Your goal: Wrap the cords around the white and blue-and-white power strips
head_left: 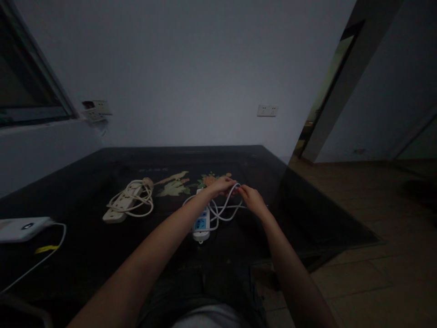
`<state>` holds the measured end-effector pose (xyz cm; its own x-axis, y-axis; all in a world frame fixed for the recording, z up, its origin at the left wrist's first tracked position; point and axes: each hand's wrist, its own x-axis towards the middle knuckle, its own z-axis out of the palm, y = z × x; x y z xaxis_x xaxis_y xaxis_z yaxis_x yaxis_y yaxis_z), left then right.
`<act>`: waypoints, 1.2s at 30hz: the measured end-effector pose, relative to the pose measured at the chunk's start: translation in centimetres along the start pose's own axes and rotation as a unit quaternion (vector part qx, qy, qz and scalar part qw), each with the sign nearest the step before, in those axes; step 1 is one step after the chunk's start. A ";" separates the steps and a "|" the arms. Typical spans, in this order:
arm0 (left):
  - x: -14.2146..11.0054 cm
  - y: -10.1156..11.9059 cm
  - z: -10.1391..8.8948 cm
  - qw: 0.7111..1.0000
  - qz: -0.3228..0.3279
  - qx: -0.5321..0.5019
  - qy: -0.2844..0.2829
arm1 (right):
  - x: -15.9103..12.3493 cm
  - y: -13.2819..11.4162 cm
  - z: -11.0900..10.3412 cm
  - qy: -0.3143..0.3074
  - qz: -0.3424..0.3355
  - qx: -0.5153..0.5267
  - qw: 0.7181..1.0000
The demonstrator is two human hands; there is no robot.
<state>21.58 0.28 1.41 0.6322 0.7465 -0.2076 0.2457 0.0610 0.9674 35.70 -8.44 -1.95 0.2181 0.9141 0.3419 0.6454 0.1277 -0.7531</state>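
Note:
A white power strip with blue sockets (201, 223) lies on the dark table (88, 246) in front of me. Its white cable (221, 212) loops beside it and rises to both hands. My left hand (221, 186) is closed on the cable above the strip's far end. My right hand (251, 197) pinches the same cable a little to the right. The two hands almost touch.
A cream power strip with its coiled cord (131, 202) lies to the left. A white device with a cable (22, 228) sits at the table's left edge. Wall sockets (267, 110) are on the far wall. Wooden floor and a doorway (327, 91) lie to the right.

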 end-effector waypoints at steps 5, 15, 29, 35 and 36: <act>0.3 -0.6 0.5 0.998 0.020 -0.050 0.034 | 1.2 1.2 -0.6 0.063 0.031 0.085 0.994; 1.5 -0.4 -0.9 0.984 0.069 -0.121 0.110 | 1.7 2.4 -0.3 -0.027 0.070 0.214 0.974; 1.6 6.0 -9.1 0.899 0.233 -0.174 0.328 | 1.2 3.0 -0.6 0.018 0.054 0.153 0.986; 0.7 8.6 -9.3 0.889 0.333 -0.149 0.277 | 1.0 3.2 -0.5 0.024 0.065 0.049 0.996; 0.4 8.8 -9.1 0.894 0.336 -0.138 0.263 | 1.0 3.2 -0.5 0.026 0.065 0.034 0.997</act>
<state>17.38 7.14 11.19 0.1190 0.8801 0.4596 -0.2967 -0.4103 0.8624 38.38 -7.33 -3.74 0.3345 0.9039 0.2665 0.5595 0.0372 -0.8280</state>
